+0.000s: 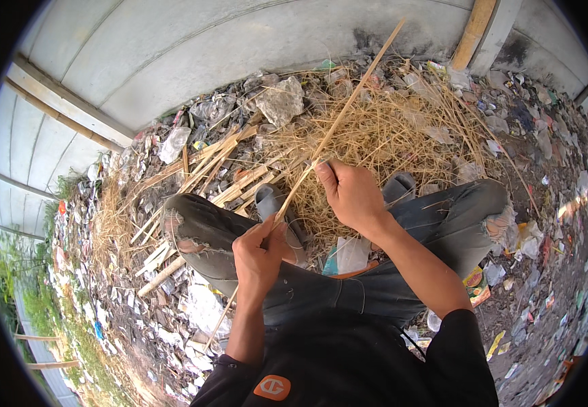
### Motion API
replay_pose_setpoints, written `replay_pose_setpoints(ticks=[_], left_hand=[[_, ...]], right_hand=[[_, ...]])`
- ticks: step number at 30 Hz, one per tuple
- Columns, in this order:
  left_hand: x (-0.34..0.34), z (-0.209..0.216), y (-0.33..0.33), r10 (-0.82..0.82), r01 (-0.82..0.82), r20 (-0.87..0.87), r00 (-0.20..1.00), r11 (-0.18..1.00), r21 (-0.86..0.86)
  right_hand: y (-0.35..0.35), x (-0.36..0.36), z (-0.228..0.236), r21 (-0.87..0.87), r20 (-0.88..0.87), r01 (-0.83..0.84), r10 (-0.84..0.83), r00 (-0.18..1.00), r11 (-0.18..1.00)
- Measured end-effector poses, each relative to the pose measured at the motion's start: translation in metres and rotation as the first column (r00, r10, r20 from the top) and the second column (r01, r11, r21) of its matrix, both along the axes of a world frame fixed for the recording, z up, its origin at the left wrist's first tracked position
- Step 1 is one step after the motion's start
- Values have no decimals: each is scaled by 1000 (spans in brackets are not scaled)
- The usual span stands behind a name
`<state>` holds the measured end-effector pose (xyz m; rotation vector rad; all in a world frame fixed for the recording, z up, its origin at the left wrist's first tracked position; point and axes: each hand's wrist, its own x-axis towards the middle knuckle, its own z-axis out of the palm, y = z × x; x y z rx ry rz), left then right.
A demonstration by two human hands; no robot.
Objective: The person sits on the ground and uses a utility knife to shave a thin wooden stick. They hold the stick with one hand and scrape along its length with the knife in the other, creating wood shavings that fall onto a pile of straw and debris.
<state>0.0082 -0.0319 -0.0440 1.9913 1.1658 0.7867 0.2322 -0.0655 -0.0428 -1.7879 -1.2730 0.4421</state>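
Note:
A long, thin bamboo strip [348, 105] slants across the picture, from the far wall down past my lap. My left hand [256, 254] is closed around its lower part, above my left thigh. The strip's thin tail [220, 320] comes out below that hand, beside my forearm. Farther up the strip my right hand [353, 193] is closed, its thumb and fingertips against the strip. A small pale glint shows at those fingertips; I cannot make out what it is. Beneath lies a heap of straw-coloured shavings [389, 129].
Split bamboo pieces [202, 169] lie in a pile at the left. A pale rock [281, 102] sits near the grey wall [172, 61]. Scattered litter covers the ground around. A bamboo post [473, 34] stands at the wall. My sandals [271, 201] are between my bent knees.

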Motion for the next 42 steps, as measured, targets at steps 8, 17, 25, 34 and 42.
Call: replay_pose_setpoints(ticks=[8, 17, 25, 34, 42], left_hand=[[10, 11, -3, -2, 3, 24, 1000, 999, -47], [9, 7, 0, -25, 27, 21, 999, 995, -93], [6, 1, -1, -36, 37, 19, 999, 999, -30], [9, 17, -6, -20, 14, -23, 1000, 972, -234], [-4, 29, -1, -238, 224, -67, 969, 960, -170]], right_hand=[[-14, -32, -9, -144, -143, -295, 275, 951, 945], [-14, -26, -23, -41, -247, -289, 270, 931, 957], [-18, -37, -21, -124, -153, -300, 281, 947, 946], [-10, -29, -31, -132, -397, -394, 315, 862, 910], [-5, 3, -37, -59, -463, -217, 166, 871, 974]])
